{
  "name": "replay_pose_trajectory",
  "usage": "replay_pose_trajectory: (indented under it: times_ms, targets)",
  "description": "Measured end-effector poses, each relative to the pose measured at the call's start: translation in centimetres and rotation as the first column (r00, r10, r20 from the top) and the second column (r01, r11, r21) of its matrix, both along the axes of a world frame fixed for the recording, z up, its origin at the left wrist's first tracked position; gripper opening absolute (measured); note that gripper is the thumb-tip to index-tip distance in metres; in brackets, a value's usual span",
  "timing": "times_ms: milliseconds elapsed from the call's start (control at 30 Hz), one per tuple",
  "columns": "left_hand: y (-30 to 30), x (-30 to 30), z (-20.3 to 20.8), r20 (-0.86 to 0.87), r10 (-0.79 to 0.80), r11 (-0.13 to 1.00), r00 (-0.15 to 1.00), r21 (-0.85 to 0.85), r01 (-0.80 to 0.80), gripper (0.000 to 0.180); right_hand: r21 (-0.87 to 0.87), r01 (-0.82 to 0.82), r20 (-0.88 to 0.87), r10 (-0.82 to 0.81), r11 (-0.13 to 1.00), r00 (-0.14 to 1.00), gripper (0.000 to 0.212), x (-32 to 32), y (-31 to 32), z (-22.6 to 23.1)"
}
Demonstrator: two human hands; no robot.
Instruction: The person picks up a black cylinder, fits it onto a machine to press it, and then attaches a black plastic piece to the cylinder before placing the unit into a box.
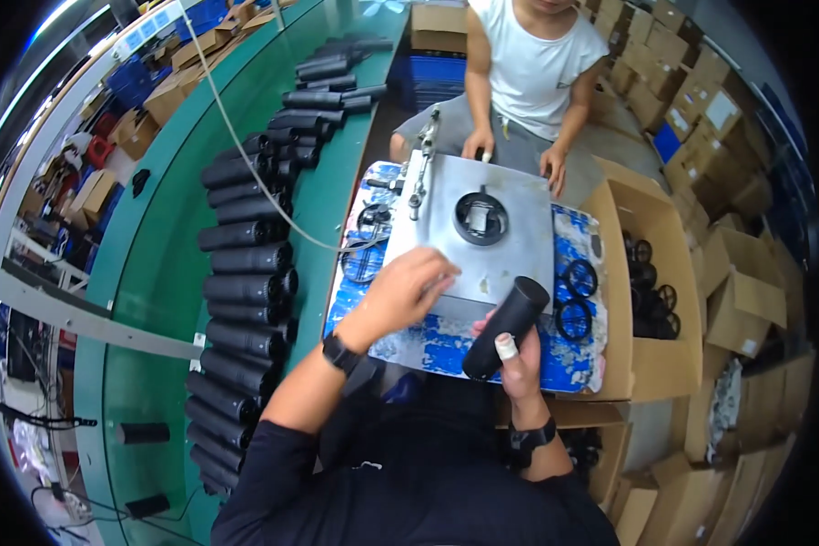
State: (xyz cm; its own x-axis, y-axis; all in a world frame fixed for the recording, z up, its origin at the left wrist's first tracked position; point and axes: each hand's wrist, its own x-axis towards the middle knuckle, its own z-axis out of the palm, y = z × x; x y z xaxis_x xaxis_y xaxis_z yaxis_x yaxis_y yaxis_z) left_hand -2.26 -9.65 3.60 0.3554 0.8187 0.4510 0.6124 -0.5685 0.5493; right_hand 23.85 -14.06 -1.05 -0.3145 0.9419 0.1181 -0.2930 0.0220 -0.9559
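My right hand (520, 366) is wrapped round a black cylinder (511, 318), which tilts with its upper end to the right. White tape covers one of its fingertips. Over the near left part of a metal plate (528, 196), my left hand (408, 289) has its fingers curled together; whatever they may hold is hidden. A round black fixture (481, 218) with a pale piece inside sits on the plate, beyond my hands. To its left stands a metal toggle clamp (422, 164). Black rings (573, 320) lie right of the cylinder on the blue, worn tabletop (428, 350).
Several black cylinders (244, 289) lie in a row on the green conveyor (168, 300) at left. A thin hose (246, 159) hangs across it. A person (537, 82) sits opposite, hands near the plate's far edge. An open cardboard box (660, 359) with black wheel-like parts stands right.
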Motion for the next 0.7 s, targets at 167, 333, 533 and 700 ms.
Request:
replay_pose_trajectory:
  times_ms: [167, 333, 533, 700]
  targets:
    - [7.5, 0.4, -2.4, -0.079, 0.055, 0.968, 0.995, 0.247, -0.034, 0.024, 0.101, 0.122, 0.110, -0.133, 0.987, 0.985, 0.035, 0.5, 4.5, 4.7]
    - [9.7, 1.5, -3.4, -0.200, 0.063, 0.980, 0.978, 0.199, -0.022, 0.020, 0.651, -0.193, 0.741, -0.559, 0.734, 0.373, 0.030, 2.6, 15.8, 7.9]
    - [9.6, 0.8, -3.5, -0.255, 0.093, 0.982, 0.963, 0.183, -0.046, 0.022, 0.200, -0.168, 0.957, -0.229, 0.965, -0.180, 0.035, -6.3, 21.0, 9.6]
    - [9.5, 1.1, -4.2, -0.219, 0.074, 0.987, 0.973, 0.158, -0.039, 0.019, 0.144, -0.083, 0.835, -0.166, 0.986, -0.524, 0.043, -10.7, 24.0, 7.1]
